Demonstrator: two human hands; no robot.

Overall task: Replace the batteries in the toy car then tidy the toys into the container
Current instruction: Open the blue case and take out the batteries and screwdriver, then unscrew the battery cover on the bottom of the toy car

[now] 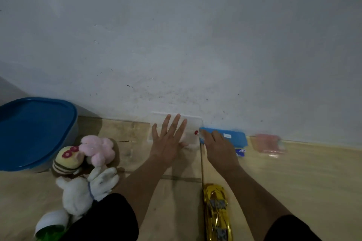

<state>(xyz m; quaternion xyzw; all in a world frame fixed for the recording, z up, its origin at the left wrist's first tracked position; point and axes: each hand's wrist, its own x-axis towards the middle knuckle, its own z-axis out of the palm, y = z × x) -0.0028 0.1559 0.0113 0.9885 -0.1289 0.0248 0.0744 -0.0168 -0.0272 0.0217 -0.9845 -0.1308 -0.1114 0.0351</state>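
A clear plastic container (193, 123) stands on the floor against the wall. My left hand (168, 139) hovers in front of it with fingers spread, holding nothing. My right hand (217, 144) rests at the container's right edge, fingers curled near a small red-tipped thing (196, 132) and over a blue lid (233, 136); what it grips is unclear. The gold toy car (216, 211) lies on the floor near my right forearm. To the left lie soft toys: a pink flower (99, 147), a striped yellow plush (67, 159) and a white plush (82, 191).
A big blue-lidded tub (33, 133) stands at the left by the wall. A small blue pack (240, 152) and a blurred pink packet (269, 144) lie at the right. A white-and-green object (51, 223) sits bottom left. The floor is pale wood.
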